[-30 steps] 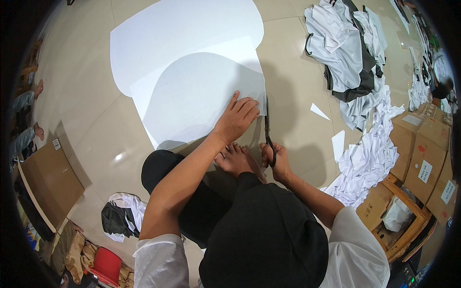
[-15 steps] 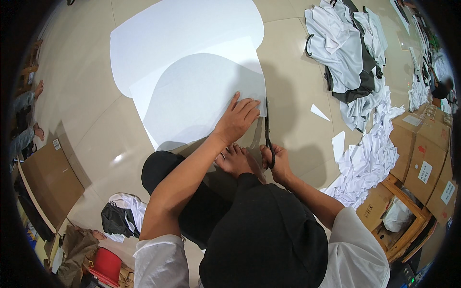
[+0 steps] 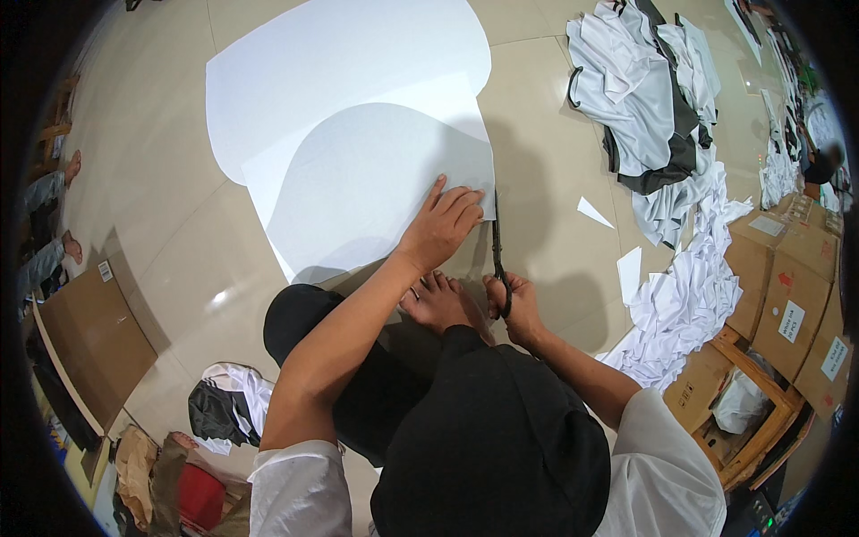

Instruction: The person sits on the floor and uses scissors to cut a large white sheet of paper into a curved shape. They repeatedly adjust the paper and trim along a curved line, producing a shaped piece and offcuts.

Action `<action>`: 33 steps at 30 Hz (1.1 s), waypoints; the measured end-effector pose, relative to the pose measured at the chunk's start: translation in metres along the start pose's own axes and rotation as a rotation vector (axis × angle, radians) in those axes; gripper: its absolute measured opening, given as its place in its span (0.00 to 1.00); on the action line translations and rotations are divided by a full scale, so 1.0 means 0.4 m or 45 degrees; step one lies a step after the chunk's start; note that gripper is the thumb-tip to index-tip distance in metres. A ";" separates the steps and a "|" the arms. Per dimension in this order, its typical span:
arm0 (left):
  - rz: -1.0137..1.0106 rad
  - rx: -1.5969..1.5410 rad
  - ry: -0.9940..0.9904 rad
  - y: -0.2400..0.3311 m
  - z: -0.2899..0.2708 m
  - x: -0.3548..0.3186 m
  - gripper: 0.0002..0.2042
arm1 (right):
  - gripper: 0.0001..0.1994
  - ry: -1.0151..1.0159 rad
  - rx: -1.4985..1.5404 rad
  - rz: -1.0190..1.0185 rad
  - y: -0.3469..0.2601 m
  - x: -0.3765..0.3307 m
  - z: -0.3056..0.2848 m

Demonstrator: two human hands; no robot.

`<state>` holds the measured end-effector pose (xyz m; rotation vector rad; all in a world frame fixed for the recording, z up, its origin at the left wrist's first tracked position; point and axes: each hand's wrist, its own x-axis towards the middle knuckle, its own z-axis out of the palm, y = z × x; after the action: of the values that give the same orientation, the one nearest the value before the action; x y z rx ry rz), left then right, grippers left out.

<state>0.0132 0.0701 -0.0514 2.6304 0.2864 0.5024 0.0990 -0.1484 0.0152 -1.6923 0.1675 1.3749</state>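
Slipping of the nearer white sheet (image 3: 358, 192) is risked if underpressed by the spread, empty left hand (image 3: 438, 222) while scissors (image 3: 497, 243) at its right edge are gripped by the curled right hand (image 3: 521, 304).

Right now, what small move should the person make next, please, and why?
Probably slide the left hand slightly leftward on the white sheet: its fingers rest close to the sheet's right edge, where the dark scissors, held in the right hand, lie alongside.
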 end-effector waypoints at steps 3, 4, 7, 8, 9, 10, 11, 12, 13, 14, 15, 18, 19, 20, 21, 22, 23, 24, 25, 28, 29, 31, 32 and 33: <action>0.000 -0.008 0.012 0.000 -0.002 0.001 0.07 | 0.15 -0.021 0.054 0.005 -0.002 0.003 -0.001; 0.001 -0.011 0.016 0.000 -0.002 0.001 0.07 | 0.15 -0.014 0.037 -0.005 -0.003 0.005 0.000; -0.005 -0.028 0.022 0.000 0.000 0.001 0.07 | 0.15 0.001 -0.002 -0.038 -0.012 0.016 0.005; -0.006 -0.055 0.023 0.001 -0.001 0.001 0.07 | 0.15 0.001 -0.008 -0.051 -0.019 0.019 0.008; -0.006 -0.082 0.025 0.001 -0.002 0.001 0.07 | 0.15 0.000 -0.014 -0.064 -0.025 0.022 0.010; -0.007 -0.109 0.026 0.001 -0.003 0.001 0.07 | 0.15 0.001 -0.018 -0.061 -0.031 0.024 0.013; -0.009 -0.114 0.025 0.000 -0.004 0.001 0.07 | 0.15 0.003 -0.021 -0.058 -0.040 0.025 0.016; -0.011 -0.118 0.025 0.000 -0.005 0.001 0.07 | 0.14 0.005 -0.024 -0.056 -0.046 0.027 0.019; -0.014 -0.122 0.024 0.000 -0.006 0.001 0.07 | 0.14 0.004 -0.012 -0.053 -0.048 0.028 0.021; -0.012 -0.123 0.029 0.000 -0.006 0.001 0.07 | 0.14 0.005 0.000 -0.050 -0.050 0.029 0.021; -0.011 -0.124 0.034 0.001 -0.006 0.002 0.07 | 0.14 0.005 0.012 -0.047 -0.051 0.030 0.021; -0.004 -0.120 0.036 0.001 -0.007 0.003 0.08 | 0.13 0.013 0.022 -0.036 -0.051 0.034 0.019; 0.000 -0.117 0.034 0.001 -0.007 0.004 0.08 | 0.13 0.016 0.009 -0.038 -0.050 0.036 0.018; -0.002 -0.095 0.032 0.000 -0.005 0.003 0.08 | 0.13 0.018 -0.004 -0.040 -0.049 0.039 0.017; -0.003 -0.072 0.029 -0.001 -0.004 0.003 0.07 | 0.13 0.021 -0.017 -0.041 -0.049 0.040 0.016; -0.004 -0.050 0.027 -0.001 -0.003 0.002 0.07 | 0.13 0.023 -0.018 -0.037 -0.047 0.040 0.015; -0.006 -0.052 0.025 -0.001 -0.003 0.002 0.07 | 0.13 0.024 -0.018 -0.032 -0.049 0.039 0.015; -0.008 -0.054 0.023 -0.001 -0.003 0.002 0.07 | 0.13 0.026 -0.019 -0.028 -0.049 0.038 0.015; -0.010 -0.056 0.021 0.000 -0.004 0.002 0.07 | 0.13 0.023 -0.016 -0.032 -0.048 0.038 0.015; -0.014 -0.120 0.013 0.000 -0.007 0.002 0.08 | 0.13 0.022 -0.010 -0.036 -0.046 0.036 0.017; -0.014 -0.115 0.014 0.001 -0.006 0.002 0.08 | 0.13 0.029 -0.010 -0.032 -0.046 0.036 0.018; -0.014 -0.105 0.017 0.001 -0.005 0.002 0.08 | 0.13 0.034 -0.020 -0.030 -0.045 0.036 0.018; -0.013 -0.105 0.016 0.001 -0.004 0.002 0.07 | 0.13 0.032 -0.031 -0.033 -0.044 0.036 0.016; -0.012 -0.104 0.015 0.000 -0.004 0.002 0.07 | 0.13 0.031 -0.041 -0.036 -0.043 0.036 0.014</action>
<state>0.0135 0.0707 -0.0498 2.5464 0.2761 0.5159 0.1106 -0.1285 0.0129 -1.7327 0.1354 1.3433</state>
